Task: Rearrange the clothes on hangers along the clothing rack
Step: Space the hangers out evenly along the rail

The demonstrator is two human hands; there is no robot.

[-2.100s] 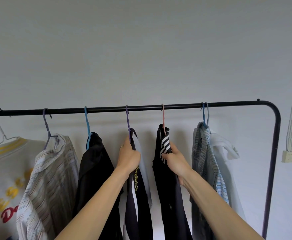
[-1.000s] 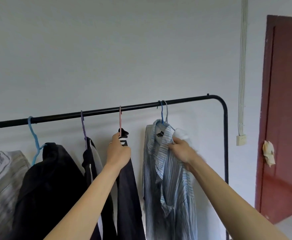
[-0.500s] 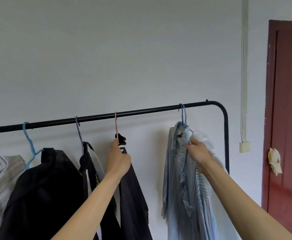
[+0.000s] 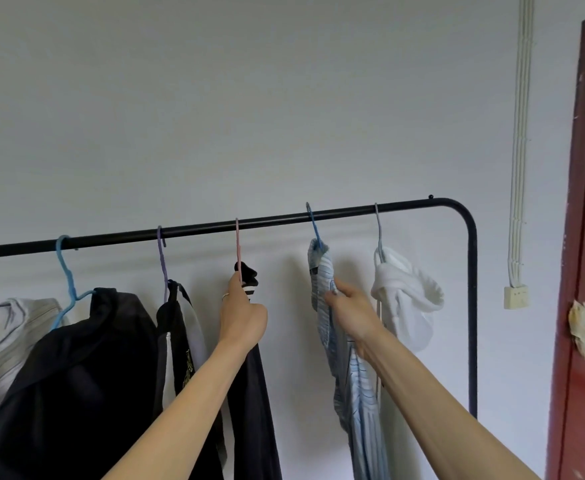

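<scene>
Slid the striped shirt point(image 4: 355, 407) left along the rail point(image 4: 277, 221) — now hanging apart from the white top point(image 4: 405, 296).
Half a second back, bunched against it by the rail's right bend; spaced out now, so likely just evening the remaining gaps. Pinching the shirt's collar in the right hand point(image 4: 348, 308); gripping the dark top point(image 4: 254, 393) just under its pink hanger point(image 4: 238, 244) in the left hand point(image 4: 241, 317). Can't read the gold print point(image 4: 188, 368) on the jacket point(image 4: 175, 327) beside it — too small; no other writing.

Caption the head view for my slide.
Left hand grips a dark garment, right hand pinches a striped shirt, both hanging on the rack.
</scene>
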